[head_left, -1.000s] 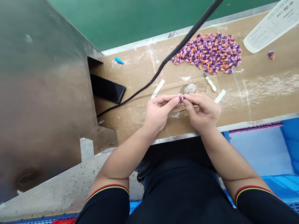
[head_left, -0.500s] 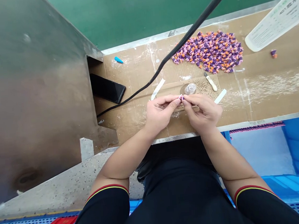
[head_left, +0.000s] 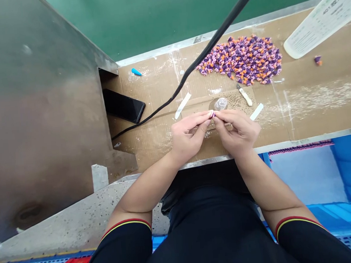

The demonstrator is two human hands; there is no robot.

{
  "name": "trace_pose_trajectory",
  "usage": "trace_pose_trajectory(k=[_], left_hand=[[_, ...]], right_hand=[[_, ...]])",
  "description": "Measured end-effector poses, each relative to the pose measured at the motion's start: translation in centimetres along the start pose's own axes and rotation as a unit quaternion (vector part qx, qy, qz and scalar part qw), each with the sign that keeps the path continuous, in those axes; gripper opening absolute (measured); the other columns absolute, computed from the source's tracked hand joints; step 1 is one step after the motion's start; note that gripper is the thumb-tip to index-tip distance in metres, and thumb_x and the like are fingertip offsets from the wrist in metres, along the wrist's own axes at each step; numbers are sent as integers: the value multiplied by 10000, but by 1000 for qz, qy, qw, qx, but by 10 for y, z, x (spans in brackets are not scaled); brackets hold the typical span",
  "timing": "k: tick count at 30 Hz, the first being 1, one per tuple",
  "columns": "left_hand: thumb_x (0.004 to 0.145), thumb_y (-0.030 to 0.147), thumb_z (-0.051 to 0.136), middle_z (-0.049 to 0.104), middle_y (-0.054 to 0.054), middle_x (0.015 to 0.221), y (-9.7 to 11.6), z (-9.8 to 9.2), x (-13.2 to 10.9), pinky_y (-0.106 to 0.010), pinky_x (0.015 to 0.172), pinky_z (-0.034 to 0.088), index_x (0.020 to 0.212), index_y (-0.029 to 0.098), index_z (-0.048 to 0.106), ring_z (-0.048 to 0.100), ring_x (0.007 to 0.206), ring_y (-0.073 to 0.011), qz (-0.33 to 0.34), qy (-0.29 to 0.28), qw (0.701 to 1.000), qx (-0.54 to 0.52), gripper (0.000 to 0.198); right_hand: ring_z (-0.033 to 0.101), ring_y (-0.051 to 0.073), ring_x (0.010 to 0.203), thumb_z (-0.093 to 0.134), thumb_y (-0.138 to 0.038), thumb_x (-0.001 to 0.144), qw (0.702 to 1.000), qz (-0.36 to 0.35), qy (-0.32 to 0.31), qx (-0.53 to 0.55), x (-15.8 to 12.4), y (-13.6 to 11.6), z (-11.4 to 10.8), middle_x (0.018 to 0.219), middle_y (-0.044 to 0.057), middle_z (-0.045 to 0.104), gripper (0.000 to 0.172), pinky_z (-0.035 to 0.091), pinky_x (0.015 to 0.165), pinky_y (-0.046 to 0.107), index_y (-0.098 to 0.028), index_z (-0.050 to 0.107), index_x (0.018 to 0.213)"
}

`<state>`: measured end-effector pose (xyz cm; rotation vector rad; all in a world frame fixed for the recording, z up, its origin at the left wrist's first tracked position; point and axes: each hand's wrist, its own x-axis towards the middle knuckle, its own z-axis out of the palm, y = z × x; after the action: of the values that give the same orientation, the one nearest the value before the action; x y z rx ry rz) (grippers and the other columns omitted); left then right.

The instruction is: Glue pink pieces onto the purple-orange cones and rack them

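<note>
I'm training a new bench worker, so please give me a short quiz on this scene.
1. True or false: the clear bottle stands on the brown cardboard sheet, just beyond the hands.
2. Multiple choice: what do the bare left hand and bare right hand pinch between them?
A) a small purple-and-pink piece
B) a blue cone
C) a white paper strip
3. Fill in the blank: the white printed card at top right shows the number ___.

Key: 1 true; 2 A; 3 401.
</note>
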<state>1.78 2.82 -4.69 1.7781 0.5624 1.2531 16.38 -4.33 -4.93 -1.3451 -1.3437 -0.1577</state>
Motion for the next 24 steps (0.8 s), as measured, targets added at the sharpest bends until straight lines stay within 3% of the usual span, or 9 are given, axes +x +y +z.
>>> trace_pose_trajectory(k=[4, 9, 16, 24], left_hand=[[1043, 236, 770, 846, -64, 1276, 2, 0, -1, -334, 1076, 703, 1259, 301, 860, 833, 1193, -215, -60, -29, 996, -59, 243], [1069, 306, 761, 841, -92, 1293, 4, 4, -4, -304, 996, 724, 1340, 274, 828, 838, 1161, -213, -147, -41, 972, -180, 280], [1072, 267, 751, 727, -93, 1425, -10, 9, -12, -267, 1019, 687, 1516, 359, 718, 787, 1164, -165, -76, -62, 978, -184, 455], [1077, 237, 735, 677, -74, 1408, -11, 5, -14, -267, 1050, 660, 1525, 409, 704, 742, 1165, -144, -106, -90, 974, -179, 481]], right_hand=[[854, 204, 907, 756, -178, 1054, 1000, 7, 7, -5, 1, 0, 0, 1029, 32, 876, 127, 718, 832, 342, -268, 827, 1109], [844, 193, 897, 739, -174, 1056, 999, 37, 19, 18, 1, -2, 1, 1027, 30, 873, 168, 710, 800, 317, -273, 840, 1146], [845, 197, 877, 769, -184, 1041, 999, 34, 8, 3, 1, -2, 1, 1016, 28, 877, 157, 706, 815, 323, -280, 850, 1136], [852, 201, 877, 746, -194, 1059, 999, 33, 11, -6, 1, -2, 0, 997, 22, 878, 143, 713, 819, 334, -286, 847, 1100]])
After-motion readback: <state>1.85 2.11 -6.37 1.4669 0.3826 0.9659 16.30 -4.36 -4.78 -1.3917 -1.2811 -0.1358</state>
